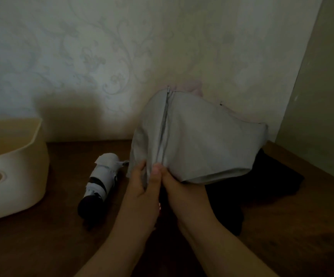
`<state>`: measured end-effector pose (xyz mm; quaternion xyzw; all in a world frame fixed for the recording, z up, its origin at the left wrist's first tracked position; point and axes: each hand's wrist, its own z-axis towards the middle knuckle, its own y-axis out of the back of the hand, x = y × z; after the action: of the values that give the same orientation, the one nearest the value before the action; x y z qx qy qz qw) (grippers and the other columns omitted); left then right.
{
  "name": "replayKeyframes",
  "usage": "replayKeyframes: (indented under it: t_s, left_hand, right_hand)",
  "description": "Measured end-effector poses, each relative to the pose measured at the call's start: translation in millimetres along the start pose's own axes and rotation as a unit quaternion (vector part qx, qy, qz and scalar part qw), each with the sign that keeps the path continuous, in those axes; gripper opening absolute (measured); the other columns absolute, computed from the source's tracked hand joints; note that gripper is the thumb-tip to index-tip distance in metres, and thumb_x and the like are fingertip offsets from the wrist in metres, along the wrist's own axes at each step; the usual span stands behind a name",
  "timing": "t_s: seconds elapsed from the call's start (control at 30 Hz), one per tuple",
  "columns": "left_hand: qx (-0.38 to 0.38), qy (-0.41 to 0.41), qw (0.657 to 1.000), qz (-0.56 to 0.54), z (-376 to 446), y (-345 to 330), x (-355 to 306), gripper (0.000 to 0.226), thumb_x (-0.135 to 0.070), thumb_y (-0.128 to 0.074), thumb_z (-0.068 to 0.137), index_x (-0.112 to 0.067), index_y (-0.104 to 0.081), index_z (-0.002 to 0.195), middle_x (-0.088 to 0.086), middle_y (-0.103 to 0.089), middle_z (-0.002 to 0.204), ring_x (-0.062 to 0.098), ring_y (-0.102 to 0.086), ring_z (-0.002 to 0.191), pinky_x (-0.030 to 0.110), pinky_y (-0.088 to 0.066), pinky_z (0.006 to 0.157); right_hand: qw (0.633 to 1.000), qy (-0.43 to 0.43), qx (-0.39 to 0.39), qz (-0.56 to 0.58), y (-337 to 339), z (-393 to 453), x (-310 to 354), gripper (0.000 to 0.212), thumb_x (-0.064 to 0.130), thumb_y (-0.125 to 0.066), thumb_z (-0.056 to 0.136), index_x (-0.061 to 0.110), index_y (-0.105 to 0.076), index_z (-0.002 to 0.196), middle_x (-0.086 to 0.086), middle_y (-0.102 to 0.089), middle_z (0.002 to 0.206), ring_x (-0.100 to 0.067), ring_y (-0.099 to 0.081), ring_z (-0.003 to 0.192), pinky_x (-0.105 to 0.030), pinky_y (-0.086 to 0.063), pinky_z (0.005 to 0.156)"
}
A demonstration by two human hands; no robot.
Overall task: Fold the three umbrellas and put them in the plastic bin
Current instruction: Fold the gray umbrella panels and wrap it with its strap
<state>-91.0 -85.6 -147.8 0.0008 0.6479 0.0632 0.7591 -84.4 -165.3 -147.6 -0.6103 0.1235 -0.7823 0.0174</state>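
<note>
**Grey umbrella in both hands, bin at the left**

Head view: The cream plastic bin stands on the brown wooden desk at the far left, cut off by the frame edge. It has an oval handle slot in its near wall. The part of its inside that shows is bare wall; the floor of the bin is hidden behind the near wall, so what it holds cannot be told.

To the right of the bin, and apart from it, a folded umbrella lies on the desk. It is rolled into a short cylinder, white and black, with its dark end toward the camera.

Further right of the bin, a grey umbrella is held above the desk, its canopy loose and partly spread, a metal rib running up the fabric to a tip near the patterned wall. The left hand grips the fabric at the lower edge, fingers curled round a fold. The right hand is pressed against it, thumb up, pinching the canopy beside the rib.

Below and behind the grey canopy, farthest from the bin, a black umbrella lies on the desk as a dark heap; the dim light hides its details.
</note>
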Motion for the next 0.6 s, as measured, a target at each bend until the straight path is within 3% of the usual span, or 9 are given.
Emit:
replayKeyframes:
  t_s: [0.07, 0.13, 0.2, 0.27, 0.33, 0.43, 0.5, 0.57, 0.6]
  left_hand:
    - [0.002, 0.009, 0.998, -0.065, 2, 3, -2, 0.049, -0.052, -0.042, 0.086, -0.044, -0.036, 0.134, -0.010, -0.049, 0.129, 0.003, -0.056, 0.100, 0.016, -0.048, 0.065]
    - [-0.002, 0.012, 0.992, -0.123, 5, 4, 1, 0.042, -0.046, -0.046, 0.087, -0.040, -0.044, 0.128, -0.009, -0.056, 0.126, 0.005, -0.062, 0.098, 0.016, -0.054, 0.060]
    - [-0.017, 0.007, 0.990, -0.139, 6, 6, 3, 0.050, -0.049, -0.047, 0.083, -0.036, -0.045, 0.131, -0.004, -0.060, 0.124, 0.013, -0.066, 0.097, 0.022, -0.056, 0.060]
    - [-0.034, -0.003, 0.992, -0.124, 7, 8, 6, 0.059, -0.057, -0.043, 0.080, -0.038, -0.039, 0.136, 0.002, -0.061, 0.123, 0.021, -0.066, 0.097, 0.028, -0.054, 0.060]
    - [-0.058, -0.015, 0.991, -0.119, 7, 9, 3, 0.054, -0.056, -0.035, 0.087, -0.039, -0.034, 0.138, -0.004, -0.061, 0.112, 0.007, -0.068, 0.080, 0.023, -0.051, 0.051]
    - [-0.069, -0.037, 0.989, -0.124, 5, 10, -1, 0.036, -0.038, -0.030, 0.098, -0.040, -0.032, 0.134, -0.024, -0.047, 0.099, -0.025, -0.051, 0.055, 0.001, -0.039, 0.043]
    - [-0.060, -0.053, 0.990, -0.115, 6, 11, 0, 0.029, -0.033, -0.032, 0.099, -0.045, -0.032, 0.125, -0.028, -0.044, 0.098, -0.027, -0.051, 0.059, 0.000, -0.039, 0.045]
    - [-0.050, -0.079, 0.991, -0.092, 6, 11, 1, 0.032, -0.033, -0.036, 0.097, -0.051, -0.031, 0.123, -0.029, -0.043, 0.115, -0.021, -0.054, 0.078, -0.002, -0.040, 0.053]
    - [-0.051, -0.092, 0.992, -0.066, 5, 10, 0, 0.036, -0.033, -0.037, 0.097, -0.055, -0.028, 0.123, -0.029, -0.037, 0.125, -0.019, -0.048, 0.090, -0.006, -0.037, 0.059]
  right_hand:
    - [1.000, 0.009, 0.003, 0.004, 0, 2, 0, 0.029, 0.032, -0.072, 0.079, 0.047, -0.052, 0.093, 0.022, -0.060, 0.109, -0.001, -0.059, 0.108, -0.030, -0.046, 0.101]
    - [1.000, 0.023, 0.017, 0.007, 2, 4, 3, 0.030, 0.032, -0.070, 0.081, 0.048, -0.050, 0.096, 0.028, -0.058, 0.106, 0.013, -0.058, 0.097, -0.012, -0.047, 0.089]
    - [0.999, 0.036, 0.017, -0.002, 5, 5, 9, 0.029, 0.036, -0.066, 0.082, 0.051, -0.046, 0.097, 0.037, -0.051, 0.098, 0.028, -0.051, 0.082, 0.004, -0.040, 0.072]
    - [0.998, 0.055, -0.003, -0.016, 9, 6, 16, 0.032, 0.043, -0.062, 0.079, 0.050, -0.045, 0.105, 0.039, -0.047, 0.100, 0.030, -0.049, 0.081, 0.007, -0.037, 0.068]
    - [0.994, 0.096, -0.044, -0.030, 14, 4, 20, 0.049, 0.045, -0.063, 0.078, 0.044, -0.039, 0.120, 0.035, -0.048, 0.107, 0.027, -0.049, 0.087, 0.005, -0.039, 0.069]
    - [0.984, 0.142, -0.086, -0.062, 15, 0, 23, 0.053, 0.042, -0.065, 0.079, 0.038, -0.038, 0.124, 0.031, -0.048, 0.108, 0.029, -0.047, 0.084, 0.006, -0.037, 0.065]
    - [0.985, 0.133, -0.064, -0.087, 10, -1, 22, 0.057, 0.050, -0.064, 0.074, 0.041, -0.040, 0.125, 0.029, -0.051, 0.113, 0.025, -0.049, 0.093, 0.002, -0.040, 0.074]
    - [0.990, 0.096, -0.013, -0.107, 2, -1, 16, 0.043, 0.049, -0.063, 0.076, 0.045, -0.045, 0.115, 0.029, -0.053, 0.111, 0.022, -0.051, 0.095, -0.002, -0.042, 0.082]
    - [0.991, 0.078, 0.006, -0.105, -1, -2, 16, 0.035, 0.043, -0.060, 0.083, 0.045, -0.044, 0.114, 0.031, -0.051, 0.109, 0.027, -0.049, 0.089, 0.004, -0.038, 0.078]
